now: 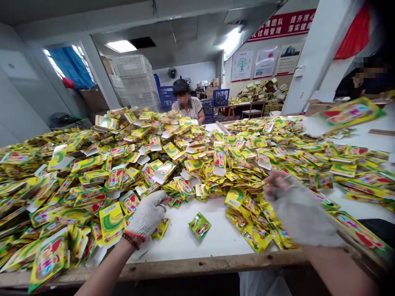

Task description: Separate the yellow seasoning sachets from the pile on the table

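My left hand [148, 216], in a white knit glove with bare fingertips, is curled closed over the table beside the pile of small boxes [112, 222]. Whatever its fingers may hold is hidden. Just under its wrist lies a yellow sachet [161, 228]. A single green sachet [199, 225] rests flat on the white table between my hands. My right hand [298, 209], also gloved, is smeared by motion over the right side of a heap of yellow sachets [254, 224]; its fingers do not show clearly. At upper right, a blurred yellow-green carton [352, 114] appears above the table.
Heaped cartons [185, 135] cover much of the table, with flat cartons [367, 181] stacked at right. A wooden edge [216, 263] runs along the front. Across the table sits a person [193, 107]. Blue crates [220, 97] and stacked white crates [132, 80] stand behind.
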The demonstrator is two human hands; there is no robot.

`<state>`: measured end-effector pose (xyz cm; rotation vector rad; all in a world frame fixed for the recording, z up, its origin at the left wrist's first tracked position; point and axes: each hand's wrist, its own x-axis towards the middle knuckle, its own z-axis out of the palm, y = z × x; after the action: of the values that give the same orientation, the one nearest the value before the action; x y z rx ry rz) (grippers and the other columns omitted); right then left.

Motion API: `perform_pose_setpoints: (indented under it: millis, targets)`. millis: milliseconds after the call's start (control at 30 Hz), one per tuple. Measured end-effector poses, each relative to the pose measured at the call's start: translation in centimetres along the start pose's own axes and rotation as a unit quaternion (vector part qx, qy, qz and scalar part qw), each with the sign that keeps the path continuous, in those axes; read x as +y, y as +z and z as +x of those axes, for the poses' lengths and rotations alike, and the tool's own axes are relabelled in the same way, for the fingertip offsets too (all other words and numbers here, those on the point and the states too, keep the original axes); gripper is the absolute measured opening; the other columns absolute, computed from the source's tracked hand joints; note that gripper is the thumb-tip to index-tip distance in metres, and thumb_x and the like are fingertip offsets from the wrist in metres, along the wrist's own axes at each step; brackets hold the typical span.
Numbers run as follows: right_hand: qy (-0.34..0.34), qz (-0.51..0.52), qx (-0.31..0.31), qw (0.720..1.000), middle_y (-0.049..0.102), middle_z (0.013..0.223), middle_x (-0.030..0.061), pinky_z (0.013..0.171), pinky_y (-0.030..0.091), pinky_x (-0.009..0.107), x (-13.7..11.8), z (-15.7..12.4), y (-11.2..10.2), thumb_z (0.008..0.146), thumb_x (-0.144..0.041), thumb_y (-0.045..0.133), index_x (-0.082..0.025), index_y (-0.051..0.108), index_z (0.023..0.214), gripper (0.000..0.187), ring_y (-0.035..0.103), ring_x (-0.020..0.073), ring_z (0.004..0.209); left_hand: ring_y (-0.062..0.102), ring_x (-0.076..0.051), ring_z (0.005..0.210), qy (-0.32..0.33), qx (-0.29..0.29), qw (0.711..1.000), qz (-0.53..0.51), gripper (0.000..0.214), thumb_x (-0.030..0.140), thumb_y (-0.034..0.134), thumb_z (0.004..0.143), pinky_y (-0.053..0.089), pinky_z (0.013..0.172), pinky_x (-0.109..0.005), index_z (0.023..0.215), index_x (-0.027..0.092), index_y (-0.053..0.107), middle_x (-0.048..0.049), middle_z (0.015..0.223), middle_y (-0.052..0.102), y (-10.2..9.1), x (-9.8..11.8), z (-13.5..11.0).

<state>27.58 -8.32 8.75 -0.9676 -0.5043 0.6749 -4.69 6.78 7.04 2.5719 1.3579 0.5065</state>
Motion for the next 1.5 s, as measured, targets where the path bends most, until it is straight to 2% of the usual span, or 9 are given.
perform_pose_setpoints:
  millis: [133,200,300,467,667,900,1200,1333,1500]
  targets:
    - [0.099,-0.299,-0.220,0.923,0.061,0.068,0.0008,0.049,0.043,0.022,6.2,-2.9,3.9,0.080,-0.031,0.057,-0.016,0.066,0.088,0.019,0.054,0.0115,0.053,0.057,-0.020,0.098,0.057,-0.030,0.994,0.083,0.030,0.008,0.048,0.075,0.045,0.089,-0.032,0.095,0.022,0.066,-0.0050,0.103,0.064,2.7,1.1,1.3]
    - [0.046,-0.411,-0.286,0.864,0.063,0.082,0.0050,0.062,0.048,0.026,8.9,-3.8,5.8,0.079,-0.025,0.054,-0.016,0.068,0.093,0.022,0.058,0.0146,0.066,0.055,-0.024,0.103,0.061,-0.032,0.991,0.114,0.031,0.010,0.052,0.074,0.044,0.089,-0.037,0.099,0.022,0.064,-0.0078,0.110,0.061,4.0,1.9,2.2]
    - [-0.031,-0.544,-0.346,0.764,0.059,0.112,0.0104,0.083,0.046,0.030,11.0,-4.3,7.5,0.074,-0.024,0.063,-0.019,0.064,0.116,0.042,0.059,0.0204,0.093,0.055,-0.029,0.101,0.045,-0.027,0.987,0.152,0.031,0.017,0.051,0.080,0.044,0.084,-0.042,0.110,0.017,0.059,-0.0137,0.110,0.060,4.9,2.3,3.3]
    - [-0.045,-0.666,-0.365,0.649,0.057,0.115,0.0078,0.066,0.040,0.029,11.2,-4.9,8.1,0.058,-0.034,0.078,-0.022,0.066,0.100,0.045,0.059,0.0198,0.080,0.058,-0.025,0.093,0.071,-0.045,0.980,0.181,0.022,0.018,0.046,0.083,0.044,0.079,-0.037,0.098,0.021,0.063,-0.0081,0.099,0.063,4.0,2.3,2.7]
    - [0.013,-0.631,-0.337,0.698,0.064,0.077,0.0015,0.059,0.034,0.026,10.0,-5.7,5.7,0.064,-0.026,0.070,-0.021,0.063,0.084,0.022,0.057,0.0175,0.071,0.058,-0.028,0.090,0.068,-0.040,0.975,0.206,0.018,0.028,0.049,0.084,0.043,0.076,-0.039,0.082,0.019,0.065,-0.0100,0.093,0.062,3.5,4.7,0.0]
    - [0.036,-0.514,-0.313,0.798,0.071,0.098,0.0057,0.079,0.045,0.025,9.5,-5.0,4.4,0.074,-0.019,0.059,-0.019,0.068,0.104,0.031,0.064,0.0193,0.091,0.058,-0.029,0.097,0.062,-0.022,0.983,0.172,0.027,0.040,0.056,0.083,0.043,0.080,-0.039,0.095,0.017,0.065,-0.0119,0.100,0.063,7.3,8.1,3.7]
    - [0.014,-0.478,-0.275,0.834,0.069,0.084,0.0049,0.074,0.047,0.030,10.8,-4.5,3.6,0.075,-0.025,0.058,-0.018,0.066,0.085,0.015,0.062,0.0212,0.081,0.059,-0.021,0.086,0.068,-0.001,0.991,0.119,0.017,0.021,0.045,0.087,0.041,0.074,-0.031,0.080,0.018,0.060,-0.0066,0.088,0.063,6.1,6.1,2.2]
    - [-0.032,-0.388,-0.235,0.890,0.066,0.100,0.0066,0.088,0.045,0.032,10.3,-4.5,3.7,0.074,-0.024,0.057,-0.018,0.060,0.085,0.013,0.059,0.0210,0.095,0.054,-0.014,0.068,0.033,-0.002,0.993,-0.117,0.032,0.035,0.040,0.093,0.038,0.061,-0.024,0.067,0.019,0.050,-0.0010,0.071,0.057,4.6,5.7,-1.2]
    - [-0.008,-0.354,-0.267,0.896,0.064,0.086,0.0042,0.076,0.048,0.031,9.9,-4.6,3.7,0.077,-0.030,0.055,-0.019,0.057,0.084,0.013,0.059,0.0191,0.081,0.054,-0.013,0.054,-0.073,-0.081,0.877,-0.468,0.043,0.055,0.045,0.089,0.042,0.053,-0.022,0.070,0.017,0.053,-0.0006,0.060,0.057,5.1,6.7,-3.3]
